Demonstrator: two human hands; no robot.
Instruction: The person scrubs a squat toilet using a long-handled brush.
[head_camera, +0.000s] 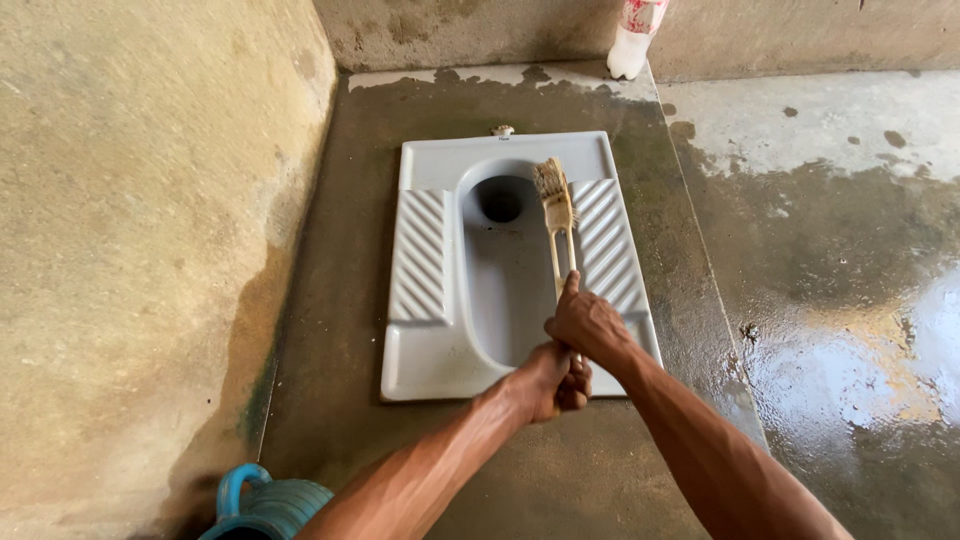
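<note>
Gripping the brush (556, 215) handle: right hand (587, 325) clenched higher on it, index finger along the shaft; left hand (548, 380) clenched at the handle's end, just below. Bristle head lies well ahead of both hands, on the rim right of the squat toilet (425, 300) hole. White bottle (632, 40) with red-and-white label against back wall. Blue jug (262, 505) bottom left.

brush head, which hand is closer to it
Right. The right hand grips the handle higher up, nearer the brush head; the left hand holds the handle's end, farther back.
</note>
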